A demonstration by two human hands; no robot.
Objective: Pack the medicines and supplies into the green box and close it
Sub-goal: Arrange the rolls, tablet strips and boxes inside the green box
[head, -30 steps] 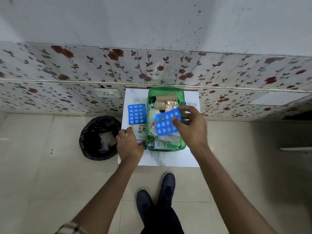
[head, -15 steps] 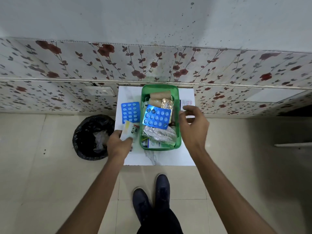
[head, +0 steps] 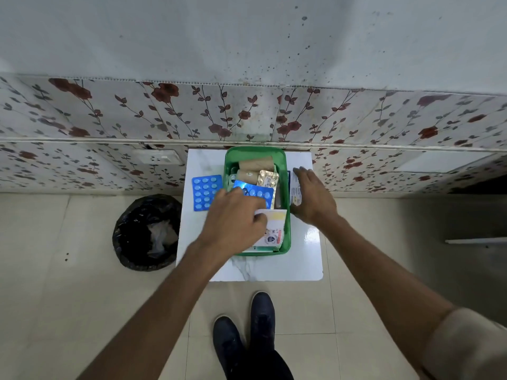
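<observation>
My left hand (head: 236, 220) is pinching a white medicine carton (head: 273, 229) into the near end of the already-heaped green box (head: 286, 187). Right hand (head: 312, 196), fingers spread, is on the leaflet (head: 295, 185) at the table's (head: 301, 256) right edge. Overfilling could block the lid, and the blue blister strip (head: 204, 192) by the left edge could get forgotten.

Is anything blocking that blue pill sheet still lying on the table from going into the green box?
Partly. The blue pill sheet lies on the white table just left of the green box. The left hand, holding a white packet, reaches across the box's open top. Otherwise nothing visible stands between them.
</observation>
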